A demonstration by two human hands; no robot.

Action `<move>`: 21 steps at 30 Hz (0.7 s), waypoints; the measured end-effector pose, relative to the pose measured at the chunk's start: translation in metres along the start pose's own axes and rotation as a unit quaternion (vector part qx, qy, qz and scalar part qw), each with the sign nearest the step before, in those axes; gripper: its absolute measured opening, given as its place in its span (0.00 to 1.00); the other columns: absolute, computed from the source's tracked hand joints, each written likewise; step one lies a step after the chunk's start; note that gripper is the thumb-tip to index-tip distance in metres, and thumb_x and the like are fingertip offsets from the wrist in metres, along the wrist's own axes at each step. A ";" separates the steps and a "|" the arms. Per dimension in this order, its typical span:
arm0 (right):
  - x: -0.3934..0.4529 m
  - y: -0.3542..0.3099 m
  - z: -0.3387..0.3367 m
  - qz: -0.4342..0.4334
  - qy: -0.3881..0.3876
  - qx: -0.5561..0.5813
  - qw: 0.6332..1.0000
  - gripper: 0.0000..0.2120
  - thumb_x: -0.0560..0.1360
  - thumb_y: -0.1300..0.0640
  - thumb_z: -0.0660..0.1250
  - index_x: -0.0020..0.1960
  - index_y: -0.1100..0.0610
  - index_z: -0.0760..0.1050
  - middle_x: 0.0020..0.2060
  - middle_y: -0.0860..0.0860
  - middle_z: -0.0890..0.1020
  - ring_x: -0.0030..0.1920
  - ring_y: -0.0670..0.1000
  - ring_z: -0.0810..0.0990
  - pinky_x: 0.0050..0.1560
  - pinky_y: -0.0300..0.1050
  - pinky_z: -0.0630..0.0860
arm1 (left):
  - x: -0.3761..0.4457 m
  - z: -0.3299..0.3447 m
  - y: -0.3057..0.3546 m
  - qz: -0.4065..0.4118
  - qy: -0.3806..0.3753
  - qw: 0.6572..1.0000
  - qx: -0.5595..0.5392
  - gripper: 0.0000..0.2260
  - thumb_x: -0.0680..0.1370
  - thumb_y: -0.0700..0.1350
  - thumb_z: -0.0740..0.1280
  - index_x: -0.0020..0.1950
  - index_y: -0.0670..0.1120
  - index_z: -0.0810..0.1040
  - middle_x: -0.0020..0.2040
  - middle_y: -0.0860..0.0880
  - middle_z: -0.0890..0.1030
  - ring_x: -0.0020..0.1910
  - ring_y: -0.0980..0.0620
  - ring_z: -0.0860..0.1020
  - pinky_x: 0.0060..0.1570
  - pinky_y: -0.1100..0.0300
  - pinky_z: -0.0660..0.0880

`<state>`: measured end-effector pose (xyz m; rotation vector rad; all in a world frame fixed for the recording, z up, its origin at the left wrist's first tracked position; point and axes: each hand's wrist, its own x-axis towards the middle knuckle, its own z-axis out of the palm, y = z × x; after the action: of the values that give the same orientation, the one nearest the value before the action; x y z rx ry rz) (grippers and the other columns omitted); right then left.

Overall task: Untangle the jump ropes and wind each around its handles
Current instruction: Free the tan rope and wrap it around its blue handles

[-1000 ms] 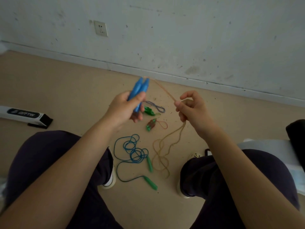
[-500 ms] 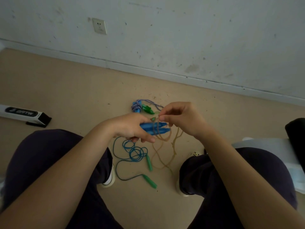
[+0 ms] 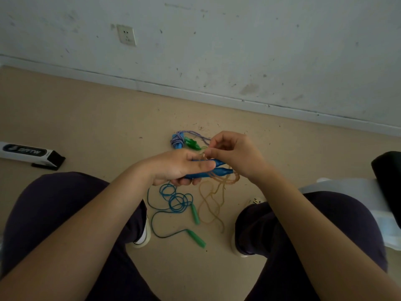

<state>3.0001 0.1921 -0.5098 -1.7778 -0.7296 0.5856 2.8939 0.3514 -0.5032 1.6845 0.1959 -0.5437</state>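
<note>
Smooth tapered blue handles (image 3: 219, 168), thin tan cord (image 3: 211, 205)

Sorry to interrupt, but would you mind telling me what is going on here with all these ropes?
A seated person is winding a jump rope. The left hand grips the pair of blue handles held together, while the right hand pinches the tan rope beside them; some loops sit at the handles and the rest trails to the floor. A blue rope with green handles lies loose between the feet, and a striped rope lies bundled farther off.
</note>
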 end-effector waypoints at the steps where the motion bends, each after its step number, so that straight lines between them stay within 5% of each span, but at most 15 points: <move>1: 0.000 0.000 0.000 0.005 0.000 -0.001 1.000 0.04 0.73 0.61 0.74 0.43 0.55 0.79 0.38 0.56 0.84 0.38 0.50 0.81 0.43 0.47 0.78 | 0.001 0.001 0.000 -0.007 0.024 1.000 0.002 0.13 0.70 0.64 0.68 0.41 0.56 0.83 0.33 0.49 0.75 0.25 0.56 0.66 0.24 0.65 0.58; 8: 0.000 -0.003 -0.006 0.017 -0.034 0.038 0.999 0.03 0.77 0.58 0.69 0.50 0.57 0.78 0.41 0.55 0.81 0.39 0.51 0.78 0.38 0.43 0.74 | 0.005 -0.006 -0.002 0.000 0.089 0.995 -0.037 0.14 0.82 0.53 0.63 0.57 0.43 0.76 0.32 0.49 0.75 0.23 0.56 0.63 0.21 0.66 0.56; 12: -0.002 -0.005 -0.008 0.028 -0.071 0.070 0.995 0.05 0.78 0.56 0.68 0.51 0.57 0.76 0.37 0.55 0.79 0.34 0.51 0.76 0.38 0.49 0.73 | 0.002 -0.008 0.001 0.024 0.048 0.995 -0.084 0.12 0.82 0.53 0.61 0.56 0.45 0.73 0.34 0.48 0.74 0.24 0.56 0.63 0.21 0.67 0.54; 21: -0.002 -0.004 0.003 0.034 -0.065 0.101 0.992 0.08 0.81 0.55 0.62 0.48 0.60 0.70 0.28 0.53 0.69 0.25 0.47 0.63 0.24 0.38 0.61 | 0.002 -0.002 0.002 0.041 0.040 0.989 -0.133 0.17 0.75 0.56 0.66 0.54 0.45 0.73 0.33 0.46 0.75 0.20 0.55 0.63 0.19 0.67 0.60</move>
<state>2.9962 0.1937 -0.5070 -1.5921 -0.6762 0.7990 2.8969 0.3525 -0.5021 1.4486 0.2461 -0.3706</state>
